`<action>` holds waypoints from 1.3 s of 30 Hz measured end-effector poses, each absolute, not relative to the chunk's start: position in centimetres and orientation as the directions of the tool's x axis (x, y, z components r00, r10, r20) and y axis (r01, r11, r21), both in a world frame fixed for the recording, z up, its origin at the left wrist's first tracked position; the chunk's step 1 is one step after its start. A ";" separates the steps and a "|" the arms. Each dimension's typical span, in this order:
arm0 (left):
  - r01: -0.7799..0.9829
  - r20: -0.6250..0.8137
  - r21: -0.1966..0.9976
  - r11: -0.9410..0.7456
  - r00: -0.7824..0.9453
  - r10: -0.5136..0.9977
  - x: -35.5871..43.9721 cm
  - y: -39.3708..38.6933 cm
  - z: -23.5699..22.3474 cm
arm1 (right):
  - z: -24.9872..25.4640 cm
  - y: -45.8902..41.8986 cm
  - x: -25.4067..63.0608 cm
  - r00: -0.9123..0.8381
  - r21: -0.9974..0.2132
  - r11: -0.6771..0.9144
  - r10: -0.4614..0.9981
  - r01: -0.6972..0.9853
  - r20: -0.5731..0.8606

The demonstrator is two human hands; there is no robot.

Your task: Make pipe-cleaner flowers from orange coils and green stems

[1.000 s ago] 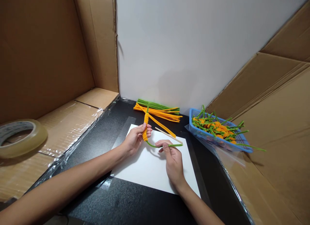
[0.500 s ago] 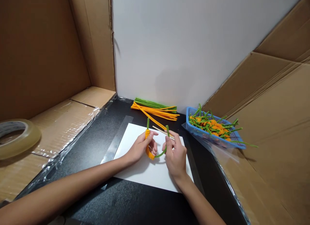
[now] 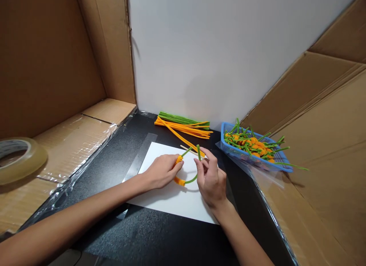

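Between my hands is a green pipe cleaner [image 3: 191, 180] bent into an open curve, with an orange pipe cleaner [image 3: 179, 181] coiled round its left part. My left hand [image 3: 162, 170] pinches the orange coil, thumb in front, and partly covers it. A short green end sticks out above that grip, leaning right. My right hand [image 3: 211, 178] is closed around the other green end, whose tip points up between thumb and forefinger. Both hands are over a white sheet of paper [image 3: 171, 205]. Behind the right fingers, a thin wooden stick [image 3: 187, 148] lies partly hidden.
Loose orange pipe cleaners [image 3: 185, 129] and green pipe cleaners [image 3: 183, 119] lie at the back by the wall. A blue basket [image 3: 225, 144] at right holds several orange-and-green pieces. A tape roll [image 3: 37, 163] sits on cardboard at left. Cardboard walls flank the black table [image 3: 137, 235].
My left hand has turned over the orange coil, now showing its back. The short green end has tipped from upright to leaning right. My right hand keeps its hold. The view has shifted slightly.
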State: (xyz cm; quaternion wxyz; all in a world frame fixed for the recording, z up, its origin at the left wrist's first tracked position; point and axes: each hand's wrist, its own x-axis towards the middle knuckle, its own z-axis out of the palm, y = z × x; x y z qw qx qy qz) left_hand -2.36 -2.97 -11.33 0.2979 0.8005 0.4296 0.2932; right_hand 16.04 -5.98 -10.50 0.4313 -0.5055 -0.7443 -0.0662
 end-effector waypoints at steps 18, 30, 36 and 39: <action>0.609 0.245 0.301 -0.734 0.694 0.677 -3.6 -1.9 -11.1 | -9.8 -5.6 16.9 -0.405 -0.133 0.621 0.643 0.773 0.650; 0.537 0.282 0.325 -0.779 0.731 0.621 -3.5 -2.0 -11.0 | -9.4 -5.3 17.5 -0.467 -0.086 0.659 0.612 0.747 0.638; 0.545 0.283 0.261 -0.797 0.746 0.603 -3.5 -2.0 -11.1 | -9.6 -5.3 17.2 -0.527 -0.024 0.694 0.568 0.720 0.632; 0.526 0.273 0.242 -0.815 0.770 0.577 -3.3 -2.0 -11.3 | -9.9 -5.3 16.8 -0.564 -0.035 0.730 0.557 0.683 0.610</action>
